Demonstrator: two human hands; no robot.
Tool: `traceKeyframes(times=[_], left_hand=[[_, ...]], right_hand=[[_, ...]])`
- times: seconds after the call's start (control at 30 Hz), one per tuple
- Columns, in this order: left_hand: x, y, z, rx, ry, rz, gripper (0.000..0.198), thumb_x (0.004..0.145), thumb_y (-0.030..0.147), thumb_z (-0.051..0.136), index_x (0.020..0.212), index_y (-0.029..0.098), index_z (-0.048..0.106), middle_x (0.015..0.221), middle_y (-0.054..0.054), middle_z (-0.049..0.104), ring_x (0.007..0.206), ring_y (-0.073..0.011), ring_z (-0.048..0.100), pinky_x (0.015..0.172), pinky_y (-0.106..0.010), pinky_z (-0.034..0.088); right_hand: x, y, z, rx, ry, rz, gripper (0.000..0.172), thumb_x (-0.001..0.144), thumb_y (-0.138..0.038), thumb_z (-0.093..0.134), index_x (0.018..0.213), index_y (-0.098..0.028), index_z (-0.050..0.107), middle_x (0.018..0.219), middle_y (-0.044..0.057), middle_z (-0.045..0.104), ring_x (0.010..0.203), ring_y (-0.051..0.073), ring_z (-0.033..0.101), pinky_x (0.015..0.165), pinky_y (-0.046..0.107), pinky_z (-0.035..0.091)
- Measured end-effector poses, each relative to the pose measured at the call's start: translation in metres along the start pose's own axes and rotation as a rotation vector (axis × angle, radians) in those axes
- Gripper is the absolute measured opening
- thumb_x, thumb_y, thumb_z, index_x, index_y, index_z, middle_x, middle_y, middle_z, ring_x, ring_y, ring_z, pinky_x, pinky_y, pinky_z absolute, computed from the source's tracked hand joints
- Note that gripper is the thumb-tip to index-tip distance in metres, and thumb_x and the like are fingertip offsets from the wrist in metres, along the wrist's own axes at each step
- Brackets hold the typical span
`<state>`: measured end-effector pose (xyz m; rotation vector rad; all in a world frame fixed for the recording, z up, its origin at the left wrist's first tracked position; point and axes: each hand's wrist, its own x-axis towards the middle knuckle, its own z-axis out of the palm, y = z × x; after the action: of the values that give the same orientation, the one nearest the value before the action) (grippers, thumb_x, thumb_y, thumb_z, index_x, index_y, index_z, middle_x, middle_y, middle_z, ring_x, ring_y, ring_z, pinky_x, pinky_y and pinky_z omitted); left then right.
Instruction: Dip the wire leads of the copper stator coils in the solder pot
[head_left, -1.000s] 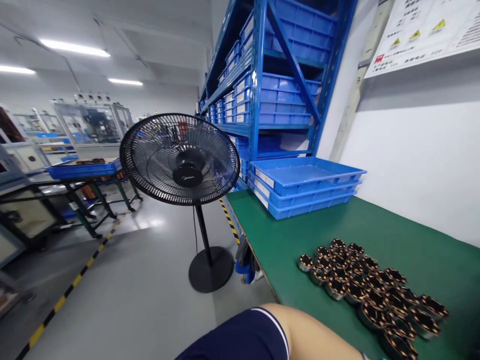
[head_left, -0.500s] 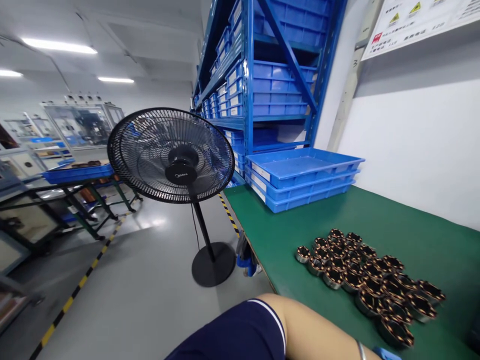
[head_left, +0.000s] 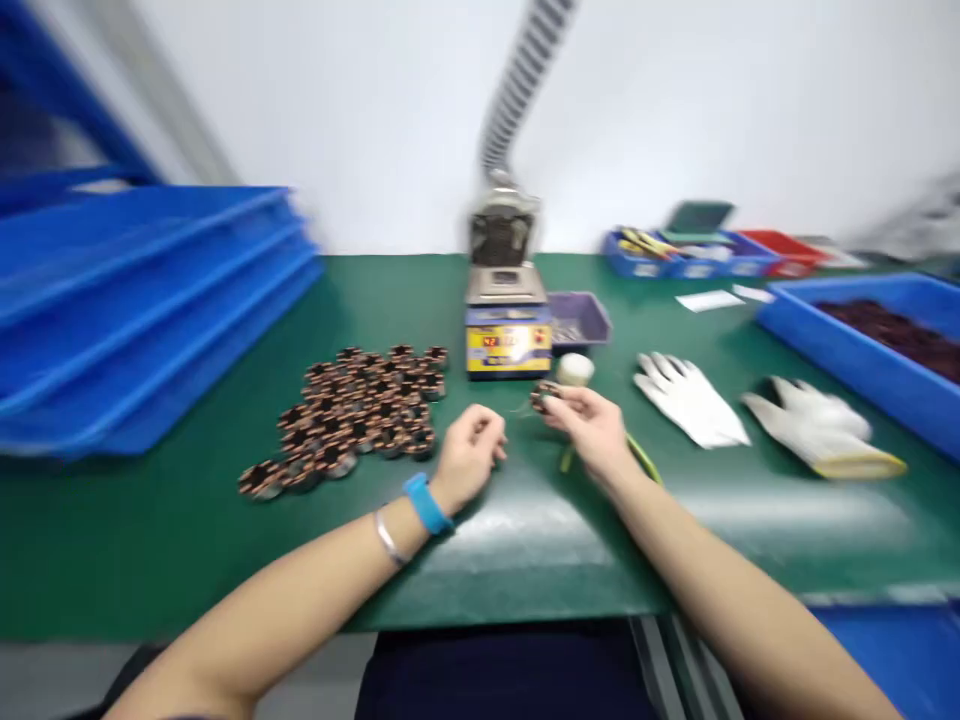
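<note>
My right hand [head_left: 592, 428] holds a copper-wound ring [head_left: 545, 396] between thumb and fingers, with thin wires at its left side. My left hand [head_left: 471, 452] hovers to the left of it, its fingers curled together; whatever they may hold is too small to make out. Left of my left hand, several similar copper-wound rings [head_left: 360, 405] stand in a cluster on the green tabletop [head_left: 510, 570]. Behind my hands sits a blue and yellow device [head_left: 508, 345] with a lit display. A white round container [head_left: 575, 369] is just behind my right hand.
Stacked blue trays [head_left: 150, 320] occupy the left. White gloves [head_left: 694, 400] lie right of my right hand, and a blue bin [head_left: 870, 350] with dark pieces is at the far right. A purple tray [head_left: 581, 318] and a green strap [head_left: 643, 460] are nearby.
The view has swung right from the fan and shelves to the worktable. Both my hands and the held ring are now visible; the ring cluster now appears at the left.
</note>
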<state>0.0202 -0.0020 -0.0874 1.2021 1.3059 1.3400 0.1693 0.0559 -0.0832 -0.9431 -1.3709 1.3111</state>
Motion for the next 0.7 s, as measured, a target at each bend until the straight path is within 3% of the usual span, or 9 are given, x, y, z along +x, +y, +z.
traceKeyframes(times=[0.07,0.13,0.27,0.37,0.53,0.6,0.7], left_hand=[[0.016,-0.007,0.002,-0.02,-0.098,0.007,0.037,0.077,0.046,0.063,0.095,0.016,0.053,0.076,0.0,0.059,0.055,-0.0096,0.054,0.045,-0.019,0.041],[0.023,-0.012,0.005,-0.003,-0.18,0.03,0.046,0.072,0.045,0.072,0.102,0.017,0.051,0.084,-0.002,0.061,0.059,-0.0099,0.057,0.046,-0.018,0.042],[0.023,-0.012,0.011,0.109,-0.21,0.095,0.038,0.078,0.051,0.068,0.08,0.016,0.054,0.067,0.001,0.058,0.053,-0.0088,0.054,0.044,-0.018,0.039],[0.024,-0.008,0.009,0.175,-0.182,0.186,0.039,0.088,0.05,0.057,0.069,0.016,0.055,0.059,0.001,0.056,0.049,-0.0084,0.051,0.047,-0.02,0.041],[0.028,-0.003,-0.003,0.188,0.08,0.417,0.028,0.092,0.039,0.055,0.073,0.017,0.056,0.065,0.001,0.056,0.058,-0.01,0.054,0.056,-0.022,0.046],[0.03,-0.003,-0.006,0.224,0.075,0.456,0.019,0.09,0.036,0.059,0.086,0.017,0.059,0.079,-0.002,0.061,0.069,-0.012,0.059,0.062,-0.024,0.048],[0.03,-0.005,-0.006,0.339,-0.033,0.508,0.021,0.085,0.031,0.064,0.101,0.017,0.06,0.097,-0.006,0.062,0.083,-0.0152,0.06,0.069,-0.026,0.05]], right_hand=[[-0.006,0.004,-0.018,0.049,0.125,0.068,0.056,0.058,-0.056,0.085,0.088,-0.014,0.064,0.08,0.005,0.07,0.072,0.016,0.067,0.074,0.033,0.058],[-0.004,0.006,-0.018,0.117,0.153,0.108,0.056,0.051,-0.053,0.087,0.085,-0.015,0.064,0.079,0.005,0.07,0.071,0.015,0.067,0.074,0.031,0.057],[0.0,0.006,-0.007,0.158,0.121,0.105,0.051,0.054,-0.048,0.087,0.086,-0.015,0.063,0.085,0.005,0.072,0.072,0.014,0.067,0.073,0.03,0.057],[0.0,0.007,-0.007,0.105,0.082,0.079,0.046,0.058,-0.045,0.084,0.085,-0.016,0.062,0.082,0.003,0.07,0.068,0.013,0.065,0.068,0.027,0.056],[-0.006,0.005,-0.011,-0.111,0.06,-0.03,0.031,0.068,-0.034,0.076,0.088,-0.016,0.062,0.074,0.0,0.065,0.064,0.011,0.06,0.063,0.025,0.053],[-0.008,0.004,-0.011,-0.192,0.037,-0.09,0.028,0.069,-0.031,0.074,0.09,-0.016,0.063,0.075,0.001,0.065,0.066,0.012,0.06,0.065,0.026,0.053],[-0.012,0.002,-0.01,-0.272,-0.002,-0.189,0.024,0.072,-0.028,0.071,0.092,-0.016,0.064,0.082,0.002,0.066,0.071,0.013,0.061,0.069,0.027,0.054]])
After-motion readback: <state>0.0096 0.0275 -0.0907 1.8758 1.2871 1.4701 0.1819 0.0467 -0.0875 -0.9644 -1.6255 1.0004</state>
